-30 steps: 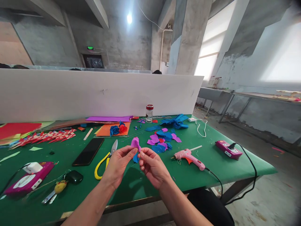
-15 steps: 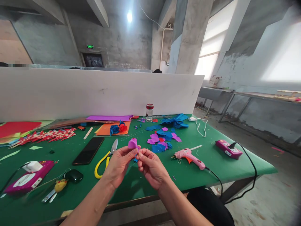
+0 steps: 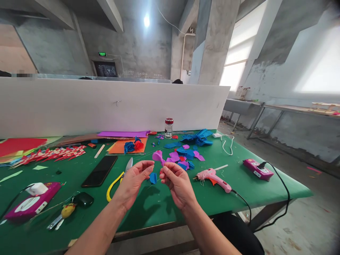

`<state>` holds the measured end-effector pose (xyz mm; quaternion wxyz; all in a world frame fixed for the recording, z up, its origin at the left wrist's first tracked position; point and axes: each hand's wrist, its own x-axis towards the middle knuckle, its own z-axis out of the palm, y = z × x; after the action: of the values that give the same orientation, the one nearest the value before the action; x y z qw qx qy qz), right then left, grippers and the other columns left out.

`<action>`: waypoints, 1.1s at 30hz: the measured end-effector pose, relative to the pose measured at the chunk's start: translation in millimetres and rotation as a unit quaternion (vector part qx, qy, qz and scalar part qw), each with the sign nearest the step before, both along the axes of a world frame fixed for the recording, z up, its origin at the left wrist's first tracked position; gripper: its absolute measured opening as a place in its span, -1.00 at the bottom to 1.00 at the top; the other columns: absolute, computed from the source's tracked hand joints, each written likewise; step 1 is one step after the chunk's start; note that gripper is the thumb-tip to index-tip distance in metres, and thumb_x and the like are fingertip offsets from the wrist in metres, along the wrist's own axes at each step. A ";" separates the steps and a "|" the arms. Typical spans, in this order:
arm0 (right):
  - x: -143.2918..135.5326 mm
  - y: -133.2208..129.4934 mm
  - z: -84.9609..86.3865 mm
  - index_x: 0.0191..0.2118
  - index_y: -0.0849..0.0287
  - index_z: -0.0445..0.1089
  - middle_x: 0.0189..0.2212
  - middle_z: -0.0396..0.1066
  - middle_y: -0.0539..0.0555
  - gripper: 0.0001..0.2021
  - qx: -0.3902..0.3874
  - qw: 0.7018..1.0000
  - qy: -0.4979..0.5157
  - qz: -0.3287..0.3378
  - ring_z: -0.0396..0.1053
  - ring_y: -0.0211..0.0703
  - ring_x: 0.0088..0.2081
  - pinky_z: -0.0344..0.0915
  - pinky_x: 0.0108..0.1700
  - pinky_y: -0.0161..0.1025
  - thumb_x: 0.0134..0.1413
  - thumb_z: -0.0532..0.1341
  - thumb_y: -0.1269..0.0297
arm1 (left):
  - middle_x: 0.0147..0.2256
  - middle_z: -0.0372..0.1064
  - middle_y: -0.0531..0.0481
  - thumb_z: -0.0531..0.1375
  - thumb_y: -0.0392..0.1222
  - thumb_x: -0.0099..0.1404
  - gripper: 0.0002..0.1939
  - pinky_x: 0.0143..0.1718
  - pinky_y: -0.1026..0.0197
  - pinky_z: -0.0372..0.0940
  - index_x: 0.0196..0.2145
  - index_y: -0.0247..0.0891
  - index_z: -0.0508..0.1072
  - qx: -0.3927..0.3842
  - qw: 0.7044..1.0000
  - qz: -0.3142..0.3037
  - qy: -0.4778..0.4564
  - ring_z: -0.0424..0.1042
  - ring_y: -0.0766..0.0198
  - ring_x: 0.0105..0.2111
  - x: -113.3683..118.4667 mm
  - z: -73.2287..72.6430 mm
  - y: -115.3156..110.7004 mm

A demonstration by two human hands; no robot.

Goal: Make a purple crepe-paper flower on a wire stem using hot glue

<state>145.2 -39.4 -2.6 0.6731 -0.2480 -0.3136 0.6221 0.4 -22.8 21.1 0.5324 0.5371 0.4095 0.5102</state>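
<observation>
Between the thumb and fingertips of my right hand point(image 3: 176, 182), a purple paper flower point(image 3: 158, 156) is pinched at its narrow twisted base, tilted to the left. My left hand point(image 3: 134, 182) is just left of the flower, apart from it, thumb and curled fingers slightly parted around nothing. A small blue paper piece point(image 3: 153, 178) shows on the table between my hands. Beyond my right hand lie loose purple petals point(image 3: 174, 156) and blue petals point(image 3: 187, 153). Yellow-handled scissors point(image 3: 114, 186) lie beside my left hand, partly hidden by it.
A pink glue gun point(image 3: 212, 176) with its cord lies right, near a purple power strip point(image 3: 257, 169). Left are a black phone point(image 3: 100, 171) and a keyring point(image 3: 68, 209). Finished blue and red paper flowers point(image 3: 133, 145) rest on orange paper; a red-lidded jar point(image 3: 169, 128) stands behind.
My left hand has let go of the purple flower and moved slightly away. My right hand has shifted a little right and up, carrying the flower.
</observation>
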 end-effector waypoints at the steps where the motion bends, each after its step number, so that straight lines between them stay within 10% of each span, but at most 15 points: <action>1: 1.3 0.2 0.0 -0.34 0.21 0.49 -0.51 0.47 -0.02 -0.75 0.014 0.999 -0.022 -0.032 0.40 -0.33 -0.51 0.35 -0.44 -0.40 -0.18 0.44 0.24 | -0.24 0.48 -0.06 0.34 -0.02 0.08 -0.69 -0.25 0.26 0.25 -0.25 -0.24 0.56 0.007 1.000 0.019 0.024 0.37 0.21 -0.23 1.1 -0.9 -0.4; 7: -3.6 -2.0 -3.9 -0.35 0.16 0.51 -0.43 0.50 -0.02 -0.86 0.070 0.983 -0.090 -0.141 0.42 -0.27 -0.36 0.34 -0.28 -0.35 -0.10 0.39 0.29 | -0.40 0.46 0.00 0.30 -0.06 0.14 -0.75 -0.40 0.29 0.20 -0.27 -0.25 0.55 0.020 0.999 -0.033 0.038 0.34 0.29 -0.41 16.6 -7.0 -13.1; 14: -14.6 -10.4 -2.9 -0.34 0.17 0.45 -0.50 0.43 -0.04 -0.75 -0.001 0.995 -0.029 -0.093 0.33 -0.30 -0.54 0.15 -0.67 -0.45 -0.18 0.43 0.23 | -0.44 0.42 0.04 0.34 -0.20 0.11 -0.77 -0.47 0.34 0.16 -0.27 -0.25 0.43 -0.051 0.988 -0.130 -0.062 0.35 0.36 -0.46 24.0 -10.1 -21.9; 22: -2.3 -0.5 -2.5 -0.26 0.16 0.48 -0.38 0.48 0.00 -0.72 0.014 1.000 -0.011 0.011 0.32 -0.35 -0.55 0.31 -0.54 -0.38 -0.12 0.41 0.17 | -0.47 0.44 0.01 0.33 -0.11 0.13 -0.79 -0.50 0.32 0.20 -0.39 -0.31 0.48 -0.043 0.994 -0.101 -0.029 0.32 0.38 -0.53 20.6 -8.6 -20.2; 33: 0.3 -0.7 -1.6 -0.45 0.23 0.52 -0.52 0.50 0.03 -0.76 0.025 0.983 -0.157 -0.095 0.30 -0.30 -0.57 0.26 -0.51 -0.34 -0.12 0.38 0.13 | -0.40 0.46 -0.05 0.26 0.01 0.16 -0.73 -0.49 0.26 0.21 -0.33 -0.26 0.47 0.003 0.991 -0.082 0.108 0.37 0.27 -0.49 16.7 -7.1 -17.1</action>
<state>145.5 -40.1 -4.2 0.6774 -0.3541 -0.4056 0.5012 17.0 -39.9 14.0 0.5238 0.6221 0.4177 0.4051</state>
